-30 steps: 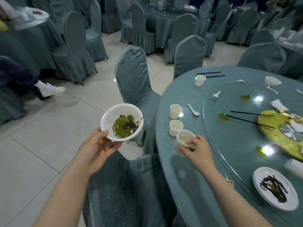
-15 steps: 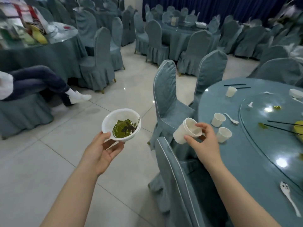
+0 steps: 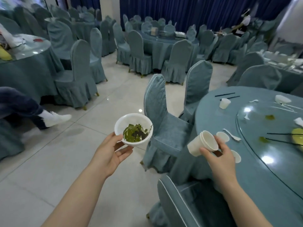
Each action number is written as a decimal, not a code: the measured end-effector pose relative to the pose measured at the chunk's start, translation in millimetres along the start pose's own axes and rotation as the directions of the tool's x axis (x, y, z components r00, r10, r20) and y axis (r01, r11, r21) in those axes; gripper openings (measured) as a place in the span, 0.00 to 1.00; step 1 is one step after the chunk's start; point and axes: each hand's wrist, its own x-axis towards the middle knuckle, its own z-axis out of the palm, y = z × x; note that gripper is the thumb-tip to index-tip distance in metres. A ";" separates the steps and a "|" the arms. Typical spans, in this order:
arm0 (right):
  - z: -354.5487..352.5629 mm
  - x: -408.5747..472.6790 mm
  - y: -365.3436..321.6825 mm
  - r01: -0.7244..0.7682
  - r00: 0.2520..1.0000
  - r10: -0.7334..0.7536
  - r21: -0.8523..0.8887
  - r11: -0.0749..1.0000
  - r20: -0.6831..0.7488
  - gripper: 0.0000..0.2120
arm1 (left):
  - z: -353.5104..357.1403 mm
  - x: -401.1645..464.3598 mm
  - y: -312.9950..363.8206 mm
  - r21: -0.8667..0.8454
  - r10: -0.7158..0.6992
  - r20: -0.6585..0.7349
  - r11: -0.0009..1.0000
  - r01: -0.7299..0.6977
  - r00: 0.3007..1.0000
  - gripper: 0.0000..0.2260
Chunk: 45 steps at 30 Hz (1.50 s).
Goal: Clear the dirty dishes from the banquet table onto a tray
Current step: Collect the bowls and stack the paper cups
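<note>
Dirty bowl (image 3: 133, 129) in left-hand fingers (image 3: 122, 149), tilted cups (stacked) (image 3: 202, 145) pinched by right-hand fingers (image 3: 219, 145).

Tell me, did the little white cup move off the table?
Yes. The cup stood on the table by two other cups; now the right hand holds it tipped, off the table's edge, above the chair.

Two bare forearms, no sleeves in view. Left hand (image 3: 111, 153) and right hand (image 3: 218, 158) ungloved; no rings, watch or bands visible.
</note>
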 end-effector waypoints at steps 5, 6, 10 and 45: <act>18.1 65.5 -7.3 0.044 0.990 -0.041 0.022 0.999 -0.137 0.27 | 38.7 76.3 34.7 0.051 -0.024 0.051 0.998 0.022 0.998 0.11; 20.8 76.0 -8.7 0.042 0.988 -0.039 0.017 0.999 -0.147 0.27 | 46.7 89.8 39.1 0.066 -0.030 0.065 0.997 0.026 0.997 0.10; 22.1 113.0 2.3 -0.036 0.979 0.039 0.019 0.999 -0.200 0.27 | 91.7 146.1 43.5 0.086 -0.108 0.124 0.991 0.098 0.986 0.12; -37.6 142.3 141.0 -0.637 0.426 0.321 -0.029 0.770 -0.846 0.34 | 351.8 422.4 -102.8 0.635 -0.747 0.291 0.618 0.464 0.597 0.06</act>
